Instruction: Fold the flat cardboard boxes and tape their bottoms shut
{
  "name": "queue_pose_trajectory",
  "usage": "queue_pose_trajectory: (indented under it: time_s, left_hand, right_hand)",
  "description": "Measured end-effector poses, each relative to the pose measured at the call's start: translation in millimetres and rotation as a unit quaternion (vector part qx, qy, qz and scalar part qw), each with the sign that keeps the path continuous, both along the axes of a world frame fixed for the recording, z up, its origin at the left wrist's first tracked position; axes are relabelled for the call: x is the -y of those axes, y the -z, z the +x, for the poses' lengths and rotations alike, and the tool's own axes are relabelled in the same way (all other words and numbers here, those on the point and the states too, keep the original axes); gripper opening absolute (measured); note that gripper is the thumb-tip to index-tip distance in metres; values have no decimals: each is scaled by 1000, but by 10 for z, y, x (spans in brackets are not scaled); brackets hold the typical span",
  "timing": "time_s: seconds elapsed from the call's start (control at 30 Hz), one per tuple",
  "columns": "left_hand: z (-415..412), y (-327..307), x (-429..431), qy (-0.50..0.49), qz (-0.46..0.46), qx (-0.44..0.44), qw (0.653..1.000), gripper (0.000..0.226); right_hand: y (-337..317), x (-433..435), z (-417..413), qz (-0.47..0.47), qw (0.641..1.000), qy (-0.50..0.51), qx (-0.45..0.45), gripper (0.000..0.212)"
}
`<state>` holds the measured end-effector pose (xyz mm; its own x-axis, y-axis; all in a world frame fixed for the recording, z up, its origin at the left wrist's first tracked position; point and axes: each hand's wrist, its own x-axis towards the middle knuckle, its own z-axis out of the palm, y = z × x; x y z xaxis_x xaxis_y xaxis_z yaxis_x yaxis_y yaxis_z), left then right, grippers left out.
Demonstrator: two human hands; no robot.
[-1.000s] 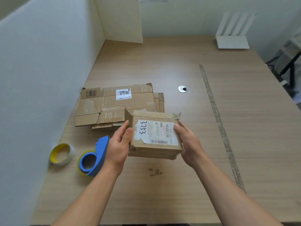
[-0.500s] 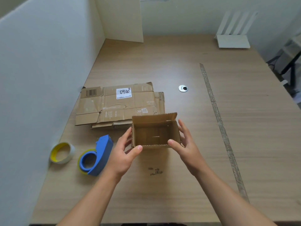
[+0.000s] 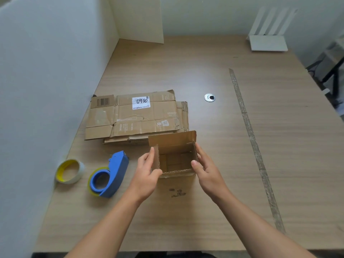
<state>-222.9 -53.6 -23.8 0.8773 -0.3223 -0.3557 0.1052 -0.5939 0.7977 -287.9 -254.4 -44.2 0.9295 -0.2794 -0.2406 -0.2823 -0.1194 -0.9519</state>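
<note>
A: Where is the small box (image 3: 175, 157)?

B: Upright on the table (image 3: 214, 211), open top toward the camera, just in front of the flat cardboard boxes (image 3: 135, 116). The left hand (image 3: 147, 175) and right hand (image 3: 206, 172) clasp its two side walls, fingers loosely spread.

A: Anything unclear?

B: Its underside is hidden; the bottom flaps seem closed inside. Corrugated brown edges show. The blue tape dispenser (image 3: 109, 175) and tape roll (image 3: 69, 171) lie left of the box.
</note>
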Motion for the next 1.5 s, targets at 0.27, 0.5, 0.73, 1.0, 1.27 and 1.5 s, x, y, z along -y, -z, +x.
queue_pose_trajectory:
  time_s: [0.27, 0.5, 0.73, 1.0, 1.27, 1.5]
  left_hand:
    - [131, 5, -124, -75, -17, 14, 997, 69]
    - [463, -126, -57, -8, 30, 114, 993, 69]
    - [797, -187, 175, 83, 125, 105, 983, 65]
    - [656, -3, 41, 26, 43, 180, 982, 7]
    - [608, -23, -9, 16, 36, 166, 985, 8]
    - [619, -67, 90, 14, 51, 110, 993, 19]
  right_hand:
    - [-4, 38, 49, -22, 1000, 9, -13, 55]
    - [6, 16, 92, -49, 999, 4, -3, 58]
    - [69, -13, 51, -41, 998, 35, -14, 68]
    - [70, -143, 57, 2, 996, 80, -36, 56]
    - [81, -142, 114, 84, 981, 171, -40, 44]
    - [81, -114, 30, 46, 993, 106, -33, 44]
